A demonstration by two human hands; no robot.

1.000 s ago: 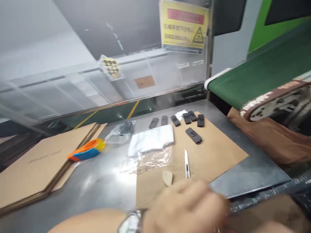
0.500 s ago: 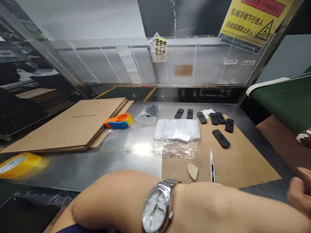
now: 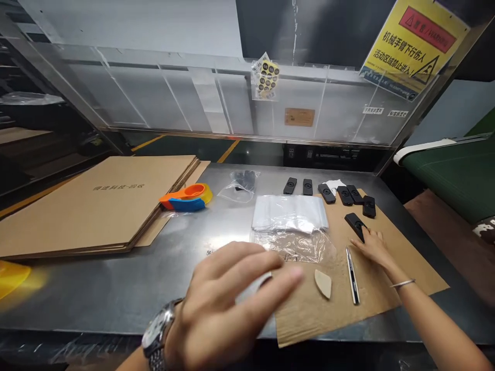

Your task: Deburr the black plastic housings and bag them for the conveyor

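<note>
Bright, even overhead light fills the scene. A soft glare patch lies on the steel table (image 3: 116, 278) just beyond the left hand (image 3: 228, 304), which is large and slightly blurred. Far left of it, a yellow object (image 3: 11, 275) smears. Edges bow with wide-angle distortion.

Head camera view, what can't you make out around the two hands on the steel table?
- Flat black plastic part under the right hand: fingertips cover its near end, so the grip is unclear.
- Left hand: motion-blurred, hiding the table behind it.
- Yellow tape roll: cut off by the left edge and blurred.
- Small clear bag: dark contents too small to identify.
</note>
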